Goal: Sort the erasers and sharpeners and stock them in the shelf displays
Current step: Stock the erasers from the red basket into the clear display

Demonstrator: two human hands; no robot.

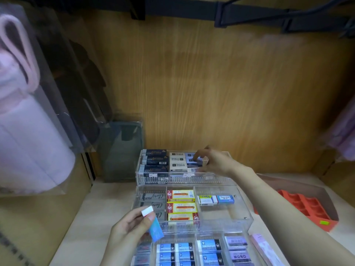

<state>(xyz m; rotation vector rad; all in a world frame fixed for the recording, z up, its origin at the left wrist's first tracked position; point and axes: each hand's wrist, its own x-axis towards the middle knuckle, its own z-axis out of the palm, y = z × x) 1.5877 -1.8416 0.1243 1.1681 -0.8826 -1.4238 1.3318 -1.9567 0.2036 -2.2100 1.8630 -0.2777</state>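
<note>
**Shelf display, head view.** You are gripping a white eraser in a blue sleeve [153, 225] in your left hand [128, 233]. Your thumb and fingers are curling round it at the near left of the clear acrylic tiered display [217, 224].

Your right hand [215, 162] is reaching into the right compartment of the far tier. Its fingertips [197, 153] are pinching a grey-lilac sleeved eraser [193, 160], which is lying among others of its kind.

- **Far tier:** the dark navy boxed erasers [153, 160] are filling the left compartment. The cream boxed erasers [177, 164] are lying just beside them in the middle.
- **Middle tier:** the grey script-lettered erasers [152, 197] are sitting at the left and the yellow-and-red boxes [181, 206] in the centre. At the right, a white eraser in a yellow-and-blue sleeve [206, 199] is touching a pale blue boxed eraser [225, 199].
- **Near tier:** rows of blue-and-black sleeved erasers [174, 252] are lying left of the purple MONO erasers [239, 254].

An orange moulded tray [307, 206] is resting on the pale shelf, well to the right of the display. A wooden back panel [211, 93] is standing behind everything.
</note>
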